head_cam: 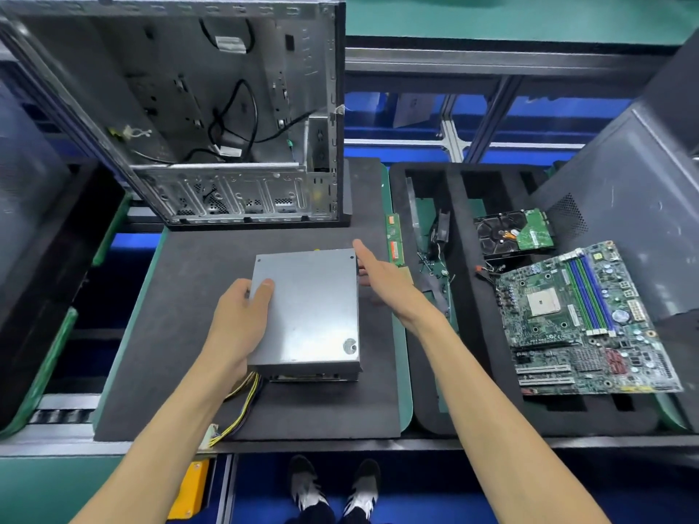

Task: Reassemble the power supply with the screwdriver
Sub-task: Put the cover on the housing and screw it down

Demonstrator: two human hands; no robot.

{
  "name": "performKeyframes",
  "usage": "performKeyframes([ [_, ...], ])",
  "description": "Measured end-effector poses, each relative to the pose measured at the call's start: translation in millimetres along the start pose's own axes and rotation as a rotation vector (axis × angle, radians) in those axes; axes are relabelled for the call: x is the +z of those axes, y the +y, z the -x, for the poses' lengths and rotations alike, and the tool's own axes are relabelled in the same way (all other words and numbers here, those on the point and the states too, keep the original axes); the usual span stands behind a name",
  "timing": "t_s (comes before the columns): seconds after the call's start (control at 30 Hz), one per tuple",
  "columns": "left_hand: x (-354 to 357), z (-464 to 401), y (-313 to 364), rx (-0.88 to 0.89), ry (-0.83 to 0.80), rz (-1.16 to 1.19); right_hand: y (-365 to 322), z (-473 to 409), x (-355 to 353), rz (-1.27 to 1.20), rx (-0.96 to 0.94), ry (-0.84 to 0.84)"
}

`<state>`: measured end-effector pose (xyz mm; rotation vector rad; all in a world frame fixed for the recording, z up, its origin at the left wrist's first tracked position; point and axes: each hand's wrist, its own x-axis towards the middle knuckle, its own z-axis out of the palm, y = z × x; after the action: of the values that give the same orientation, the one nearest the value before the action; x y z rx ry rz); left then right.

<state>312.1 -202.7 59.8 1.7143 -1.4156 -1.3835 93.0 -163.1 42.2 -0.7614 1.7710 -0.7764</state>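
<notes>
A grey metal power supply [308, 312] lies flat on the black foam mat [181, 334], with its yellow and black cable bundle [238, 410] trailing toward the front edge. My left hand [238, 323] grips its left side, thumb on the top plate. My right hand [382, 281] lies against its far right corner with the fingers out straight. The open computer case [212, 119] stands at the back of the mat, empty inside apart from loose black cables. No screwdriver is in view.
A black foam tray [461, 296] on the right holds a motherboard [582, 327], a hard drive [510, 232] and small parts. A memory stick [394, 240] lies between mat and tray. A grey case panel [628, 206] leans at far right. My feet show below the bench edge.
</notes>
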Motion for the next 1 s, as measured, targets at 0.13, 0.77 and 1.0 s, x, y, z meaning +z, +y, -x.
performKeyframes([
  [0.13, -2.1, -4.5, 6.1, 0.008, -0.022, -0.05, -3.3, 4.9, 1.6, -0.01, -0.016, -0.095],
  [0.77, -9.2, -6.3, 5.1, 0.018, -0.077, -0.189, -7.6, 5.0, 9.0, -0.065, -0.101, -0.18],
  [1.0, -24.1, 22.6, -8.9, -0.064, -0.083, -0.013, -2.2, 0.2, 10.6, -0.02, -0.131, -0.12],
])
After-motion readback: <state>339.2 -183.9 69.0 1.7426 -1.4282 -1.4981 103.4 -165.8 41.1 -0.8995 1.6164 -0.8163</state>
